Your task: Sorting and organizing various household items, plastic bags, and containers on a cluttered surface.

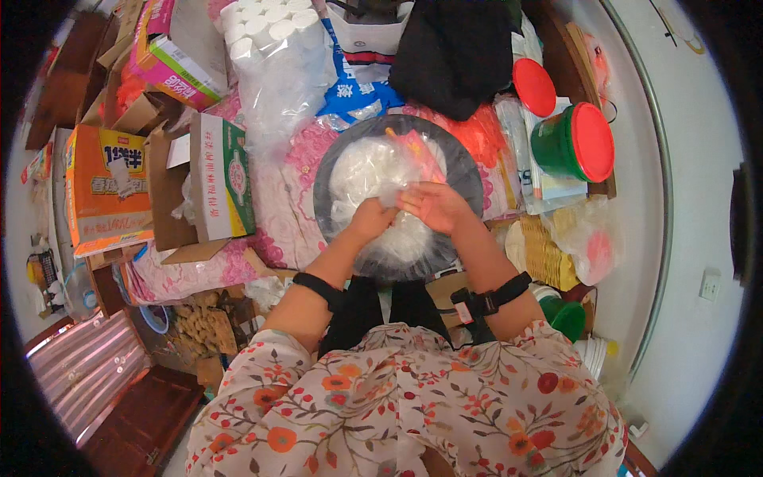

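Note:
A wide, round dark basin [467, 171] stands in front of me, with clear plastic film over it and white stuff [358, 176] inside. My left hand [372, 220] is closed, its fingers pinching a piece of thin clear plastic [388, 195] above the basin's middle. Close beside it, almost touching, my right hand [435, 208] has its palm partly turned up and its fingertips closed on the same plastic. A pink, printed strip of packaging [420, 155] lies at the basin's far side, just beyond my right hand. What lies under the hands is hidden.
Left are an opened cardboard carton [221, 176] and an orange box [109, 187]. White rolls [270, 22] in clear wrap and a black cloth [453, 60] lie behind the basin. At right stands a green bucket with a red lid [592, 143]. Pink flowered cloth [290, 226] covers the surface.

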The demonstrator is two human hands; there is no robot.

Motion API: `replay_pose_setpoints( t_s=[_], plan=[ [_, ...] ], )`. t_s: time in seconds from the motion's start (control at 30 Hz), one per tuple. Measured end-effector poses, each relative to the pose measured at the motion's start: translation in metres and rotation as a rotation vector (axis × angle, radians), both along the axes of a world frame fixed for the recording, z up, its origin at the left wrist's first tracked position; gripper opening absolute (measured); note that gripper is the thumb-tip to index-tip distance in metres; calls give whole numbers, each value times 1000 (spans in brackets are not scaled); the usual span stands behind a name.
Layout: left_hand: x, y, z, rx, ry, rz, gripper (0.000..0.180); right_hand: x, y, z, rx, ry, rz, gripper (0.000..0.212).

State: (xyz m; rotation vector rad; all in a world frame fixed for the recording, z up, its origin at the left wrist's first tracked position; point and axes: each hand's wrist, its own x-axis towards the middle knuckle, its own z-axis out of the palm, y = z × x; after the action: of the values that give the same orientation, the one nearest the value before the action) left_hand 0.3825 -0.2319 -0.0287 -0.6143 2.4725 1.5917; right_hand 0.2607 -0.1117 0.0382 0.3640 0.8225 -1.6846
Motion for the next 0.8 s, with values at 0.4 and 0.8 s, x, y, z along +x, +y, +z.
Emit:
replay_pose_setpoints(
  t_s=[0.4, 0.8],
  plan=[
    [2, -23, 15, 970, -156, 81, 35, 19, 40, -16, 63, 418, 902, 27],
    [-4, -5, 31, 144, 80, -120, 27, 1, 29, -24, 216, 1062, 348, 31]
  ],
)
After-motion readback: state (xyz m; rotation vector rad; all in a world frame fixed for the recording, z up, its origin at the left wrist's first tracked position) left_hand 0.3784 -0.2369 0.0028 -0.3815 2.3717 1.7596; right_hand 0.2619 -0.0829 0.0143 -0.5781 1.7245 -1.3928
